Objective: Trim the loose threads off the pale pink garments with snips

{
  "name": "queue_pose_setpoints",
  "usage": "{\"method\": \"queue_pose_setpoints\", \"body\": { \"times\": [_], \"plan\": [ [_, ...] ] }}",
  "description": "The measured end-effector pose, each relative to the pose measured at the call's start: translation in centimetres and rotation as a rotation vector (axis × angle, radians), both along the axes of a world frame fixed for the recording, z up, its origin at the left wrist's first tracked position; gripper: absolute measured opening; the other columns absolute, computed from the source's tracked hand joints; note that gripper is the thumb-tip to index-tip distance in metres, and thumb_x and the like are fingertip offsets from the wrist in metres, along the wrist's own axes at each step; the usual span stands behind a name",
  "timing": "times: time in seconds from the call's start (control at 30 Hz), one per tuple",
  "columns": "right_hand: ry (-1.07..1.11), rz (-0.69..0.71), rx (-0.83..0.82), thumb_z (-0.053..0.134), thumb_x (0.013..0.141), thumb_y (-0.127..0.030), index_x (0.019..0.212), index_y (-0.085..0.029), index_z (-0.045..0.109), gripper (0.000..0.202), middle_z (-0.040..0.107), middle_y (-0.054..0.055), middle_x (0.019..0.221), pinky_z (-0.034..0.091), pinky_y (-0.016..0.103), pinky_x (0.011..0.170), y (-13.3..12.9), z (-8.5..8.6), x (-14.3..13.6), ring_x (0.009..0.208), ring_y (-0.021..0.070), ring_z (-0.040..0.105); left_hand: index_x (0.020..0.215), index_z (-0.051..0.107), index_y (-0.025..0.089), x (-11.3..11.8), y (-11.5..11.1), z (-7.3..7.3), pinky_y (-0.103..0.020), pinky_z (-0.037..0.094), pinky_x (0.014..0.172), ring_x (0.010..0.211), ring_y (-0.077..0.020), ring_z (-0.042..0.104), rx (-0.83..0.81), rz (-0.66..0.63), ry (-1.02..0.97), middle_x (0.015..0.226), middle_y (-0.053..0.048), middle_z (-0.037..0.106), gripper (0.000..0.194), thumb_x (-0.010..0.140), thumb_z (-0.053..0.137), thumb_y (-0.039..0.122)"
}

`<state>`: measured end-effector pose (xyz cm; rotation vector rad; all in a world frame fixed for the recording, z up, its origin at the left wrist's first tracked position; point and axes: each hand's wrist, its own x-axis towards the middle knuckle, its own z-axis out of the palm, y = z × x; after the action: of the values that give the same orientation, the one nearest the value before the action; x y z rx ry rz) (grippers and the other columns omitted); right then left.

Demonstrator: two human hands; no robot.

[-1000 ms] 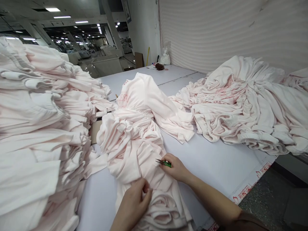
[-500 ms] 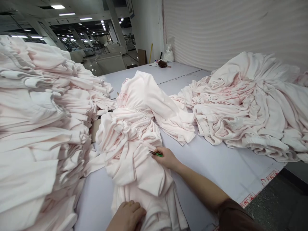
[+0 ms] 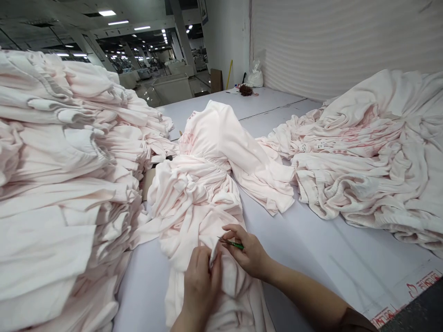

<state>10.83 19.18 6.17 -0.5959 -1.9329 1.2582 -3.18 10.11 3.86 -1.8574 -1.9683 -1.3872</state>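
A pale pink garment [image 3: 204, 184] lies bunched lengthwise on the table in front of me, with faint red lettering near its far end. My left hand [image 3: 202, 279] pinches a raised fold of this garment between thumb and fingers. Close on its right, my right hand [image 3: 247, 251] is closed around small thread snips [image 3: 232, 243] with green on the handle. The snips' thin metal points lie right beside the lifted fold; whether they touch it I cannot tell.
A tall stack of pale pink garments [image 3: 62, 184] rises on the left. Another heap [image 3: 363, 152] spreads along the right. On the white tabletop [image 3: 294, 249], a dark brown bundle [image 3: 246, 90] and a white plastic bag [image 3: 255, 75] sit at the far end, by the wall.
My left hand has moved up and taken hold of a fold of the garment. The right hand has come down beside it with the snips. The view has shifted slightly.
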Motion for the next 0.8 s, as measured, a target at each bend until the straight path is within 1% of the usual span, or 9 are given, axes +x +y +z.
{"method": "queue_pose_setpoints", "body": {
  "times": [0.03,0.1,0.2,0.3,0.37,0.47,0.53,0.67,0.8],
  "plan": [
    [-0.044,0.0,0.118,0.051,0.086,-0.016,0.124,-0.022,0.052,0.038,0.072,0.005,0.101,0.051,0.03,0.08,0.2,0.1,0.0,0.088,0.0168,0.067,0.076,0.046,0.022,-0.2,-0.3,-0.1,-0.023,0.038,0.053,0.057,-0.0121,0.044,0.05,-0.003,0.033,0.066,0.004,0.042,0.016,0.089,0.053,0.016],
    [-0.143,0.051,0.27,0.049,0.082,-0.01,0.118,-0.022,0.058,0.039,0.072,0.004,0.101,0.051,0.028,0.079,0.7,0.3,0.0,0.089,0.0172,0.068,0.08,0.046,0.022,-0.7,-0.8,-0.2,-0.021,0.037,0.051,0.055,-0.011,0.042,0.132,-0.031,0.086,0.066,0.005,0.041,0.016,0.087,0.053,0.008],
    [-0.273,0.04,0.332,0.051,0.076,-0.005,0.097,-0.02,0.066,0.03,0.073,0.004,0.091,0.05,0.027,0.073,1.3,0.6,-0.1,0.083,0.0178,0.067,0.086,0.047,0.02,-1.5,-1.5,-0.6,-0.02,0.04,0.053,0.06,-0.0107,0.044,0.253,-0.087,0.145,0.07,0.003,0.045,0.022,0.082,0.053,0.0],
    [-0.32,-0.005,0.324,0.052,0.073,-0.001,0.095,-0.019,0.067,0.032,0.071,0.004,0.088,0.049,0.025,0.07,1.2,1.0,0.2,0.081,0.0173,0.066,0.087,0.05,0.018,-1.8,-1.9,-1.0,-0.022,0.045,0.059,0.069,-0.0123,0.048,0.296,-0.101,0.183,0.077,-0.001,0.048,0.023,0.08,0.054,-0.004],
    [-0.325,0.016,0.309,0.058,0.076,-0.005,0.098,-0.019,0.067,0.029,0.07,0.004,0.091,0.048,0.024,0.07,0.8,1.5,0.7,0.082,0.0167,0.065,0.086,0.052,0.017,-1.8,-2.0,-1.2,-0.024,0.046,0.062,0.073,-0.0133,0.049,0.281,-0.091,0.186,0.079,-0.003,0.048,0.023,0.08,0.054,-0.004],
    [-0.326,0.109,0.315,0.068,0.082,-0.025,0.103,-0.019,0.068,0.022,0.068,0.005,0.094,0.048,0.024,0.07,0.0,2.3,1.5,0.08,0.0162,0.065,0.086,0.052,0.017,-1.7,-2.1,-1.1,-0.025,0.047,0.064,0.075,-0.0138,0.05,0.284,-0.092,0.175,0.081,-0.003,0.049,0.024,0.079,0.053,-0.005],
    [-0.343,0.133,0.366,0.066,0.085,-0.032,0.102,-0.019,0.069,0.022,0.068,0.005,0.091,0.047,0.024,0.069,-0.5,2.6,1.8,0.078,0.0168,0.065,0.086,0.052,0.018,-1.7,-2.1,-1.0,-0.025,0.048,0.063,0.075,-0.0136,0.05,0.288,-0.103,0.173,0.081,-0.003,0.05,0.025,0.078,0.054,-0.005],
    [-0.389,0.066,0.427,0.059,0.091,-0.03,0.099,-0.019,0.07,0.018,0.07,0.005,0.088,0.046,0.026,0.069,-0.8,2.7,1.6,0.079,0.0182,0.065,0.085,0.051,0.02,-1.7,-2.2,-0.7,-0.024,0.049,0.062,0.074,-0.0136,0.052,0.262,-0.095,0.173,0.081,-0.002,0.051,0.027,0.078,0.052,-0.006],
    [-0.376,0.099,0.402,0.058,0.092,-0.033,0.1,-0.021,0.071,0.019,0.071,0.004,0.087,0.046,0.024,0.068,-0.7,2.6,1.4,0.078,0.0168,0.065,0.083,0.05,0.02,-1.7,-2.2,-0.6,-0.023,0.049,0.063,0.073,-0.0135,0.054,0.276,-0.096,0.16,0.08,-0.002,0.052,0.026,0.076,0.052,-0.005]
  ]
}}
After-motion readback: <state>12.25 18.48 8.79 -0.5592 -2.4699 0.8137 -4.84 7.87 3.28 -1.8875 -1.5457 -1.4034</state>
